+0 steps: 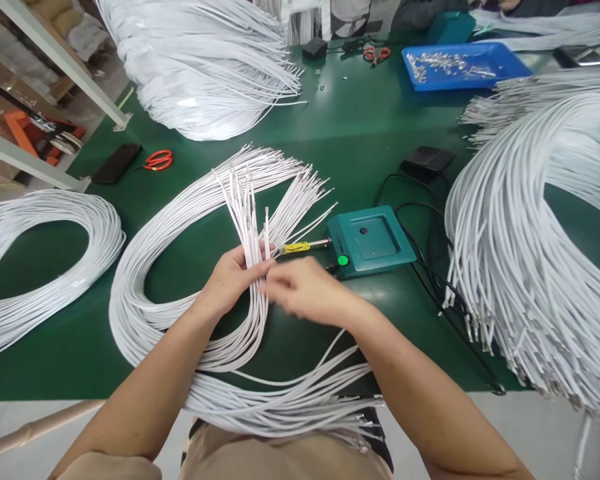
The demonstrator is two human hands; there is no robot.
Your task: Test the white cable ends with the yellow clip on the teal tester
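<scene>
My left hand (pixel 235 277) is closed round a bundle of thin white cables (pixel 253 247), thumb across the front, with the tipped ends fanning upward. Against the bundle's right side, my right hand (pixel 305 288) has its fingers curled in a pinch. Motion blurs those fingertips, so what they hold is hidden. The held cables run down into a large white coil (pixel 140 267) on the green table. Just beyond my right hand, a yellow-marked metal probe (pixel 297 247) sticks out from a teal tester box (pixel 375 237) with a lit green button (pixel 343 261).
More white cable bundles lie at the left (pixel 87 247), back (pixel 195 73) and right (pixel 505 220). Loose cables (pixel 280 403) hang over the front edge by my lap. Red-handled scissors (pixel 159 160), a dark phone (pixel 117 164) and a blue tray (pixel 505 63) of small parts sit farther back.
</scene>
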